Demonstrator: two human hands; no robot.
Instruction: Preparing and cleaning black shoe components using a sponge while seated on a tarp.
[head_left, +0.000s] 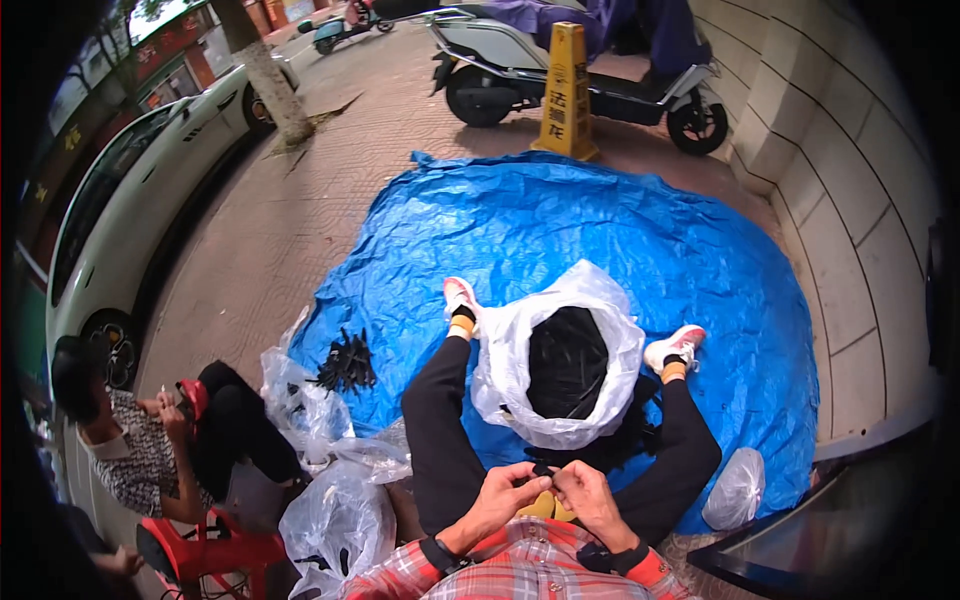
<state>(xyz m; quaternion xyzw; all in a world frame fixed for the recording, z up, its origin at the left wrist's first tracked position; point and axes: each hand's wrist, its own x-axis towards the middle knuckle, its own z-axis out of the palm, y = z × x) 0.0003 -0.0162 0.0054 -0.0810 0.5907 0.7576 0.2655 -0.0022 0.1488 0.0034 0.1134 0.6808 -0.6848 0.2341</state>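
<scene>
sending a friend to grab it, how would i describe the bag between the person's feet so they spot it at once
Start at the big blue tarp. On its near half, the whitish bag sits between two red-and-white shoes. Unlike the plastic bags off to either side, its round mouth gapes wide open, showing black strips inside.
</scene>
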